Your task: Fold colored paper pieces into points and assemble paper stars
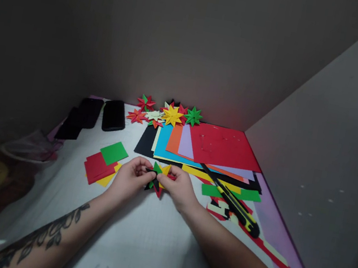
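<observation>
A folded paper star (157, 184) in green, yellow, black and red is being held between both hands over the white mat (132, 241). Its left points are being pinched by the left hand (133, 176), thumb and fingers closed on the paper; its right side is being clamped likewise in the grip of the right hand (180, 187). Parts of the star are being hidden by the fingers. To the left, paper squares (99, 169) are being left overlapped. Beyond the hands, stacked coloured sheets (228, 148) are being overlapped by several finished stars (172, 116). On the right, paper strips (210, 190) are being crossed by a utility knife (238, 210).
</observation>
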A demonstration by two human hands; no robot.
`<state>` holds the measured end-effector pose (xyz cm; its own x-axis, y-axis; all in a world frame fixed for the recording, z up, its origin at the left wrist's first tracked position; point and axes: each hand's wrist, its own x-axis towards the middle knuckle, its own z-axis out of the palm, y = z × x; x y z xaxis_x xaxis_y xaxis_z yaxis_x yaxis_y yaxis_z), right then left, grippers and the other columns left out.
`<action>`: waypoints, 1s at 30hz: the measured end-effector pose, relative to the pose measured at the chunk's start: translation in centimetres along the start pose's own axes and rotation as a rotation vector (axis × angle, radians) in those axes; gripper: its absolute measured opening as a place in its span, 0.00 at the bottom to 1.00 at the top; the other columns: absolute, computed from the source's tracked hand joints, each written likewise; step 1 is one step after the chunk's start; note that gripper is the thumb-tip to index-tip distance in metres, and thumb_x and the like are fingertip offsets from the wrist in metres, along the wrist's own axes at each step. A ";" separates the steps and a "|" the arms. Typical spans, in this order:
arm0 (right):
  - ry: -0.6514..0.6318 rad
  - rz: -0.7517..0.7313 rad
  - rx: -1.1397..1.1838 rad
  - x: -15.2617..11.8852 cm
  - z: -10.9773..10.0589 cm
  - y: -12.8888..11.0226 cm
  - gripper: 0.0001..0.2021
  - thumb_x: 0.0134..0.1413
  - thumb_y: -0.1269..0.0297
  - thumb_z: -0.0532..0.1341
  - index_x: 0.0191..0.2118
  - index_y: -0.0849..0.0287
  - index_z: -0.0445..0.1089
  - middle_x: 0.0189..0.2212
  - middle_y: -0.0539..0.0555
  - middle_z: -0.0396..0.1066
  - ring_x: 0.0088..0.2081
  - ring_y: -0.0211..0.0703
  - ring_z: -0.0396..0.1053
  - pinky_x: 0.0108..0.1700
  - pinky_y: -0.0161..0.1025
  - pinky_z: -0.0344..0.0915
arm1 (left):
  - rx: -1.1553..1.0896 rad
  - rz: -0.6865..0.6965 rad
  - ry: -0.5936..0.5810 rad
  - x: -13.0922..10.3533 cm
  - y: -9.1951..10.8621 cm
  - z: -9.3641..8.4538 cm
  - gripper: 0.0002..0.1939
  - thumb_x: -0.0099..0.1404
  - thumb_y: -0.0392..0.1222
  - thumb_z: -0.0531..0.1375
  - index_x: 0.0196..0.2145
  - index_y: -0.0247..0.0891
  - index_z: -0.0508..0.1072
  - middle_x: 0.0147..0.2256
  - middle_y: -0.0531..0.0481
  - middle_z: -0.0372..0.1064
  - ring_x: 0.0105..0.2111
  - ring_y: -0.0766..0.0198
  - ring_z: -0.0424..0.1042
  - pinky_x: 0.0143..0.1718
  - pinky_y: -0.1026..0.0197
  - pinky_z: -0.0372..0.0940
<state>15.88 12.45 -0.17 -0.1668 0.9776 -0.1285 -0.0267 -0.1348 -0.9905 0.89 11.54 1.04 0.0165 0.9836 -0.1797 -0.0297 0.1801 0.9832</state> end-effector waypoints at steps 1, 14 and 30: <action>-0.014 0.003 0.048 0.0 0.0 0.1 0.06 0.43 0.65 0.62 0.27 0.61 0.67 0.22 0.48 0.69 0.22 0.34 0.64 0.26 0.32 0.61 | -0.011 0.003 0.015 0.0 0.0 0.0 0.11 0.50 0.38 0.64 0.31 0.36 0.66 0.21 0.58 0.62 0.21 0.73 0.62 0.23 0.69 0.56; 0.098 -0.075 -0.093 -0.2 0.1 0.1 0.03 0.46 0.66 0.59 0.28 0.61 0.65 0.21 0.48 0.66 0.20 0.33 0.61 0.22 0.29 0.58 | 0.255 0.159 -0.011 -0.4 0.3 -0.3 0.07 0.56 0.38 0.60 0.34 0.38 0.69 0.27 0.55 0.67 0.26 0.69 0.67 0.27 0.66 0.62; 0.166 -0.115 -0.191 -0.2 -0.1 0.1 0.03 0.47 0.67 0.58 0.30 0.60 0.66 0.21 0.47 0.65 0.20 0.33 0.60 0.22 0.30 0.57 | 0.536 0.410 -0.092 0.1 0.9 -1.8 0.06 0.60 0.40 0.57 0.30 0.38 0.74 0.42 0.45 0.72 0.45 0.58 0.69 0.45 0.56 0.64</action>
<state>15.97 12.25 -0.28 -0.0092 0.9999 -0.0057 0.1525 -0.0043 -0.9883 -0.92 11.83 1.85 0.1955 0.9619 0.1909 0.4475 -0.2607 0.8554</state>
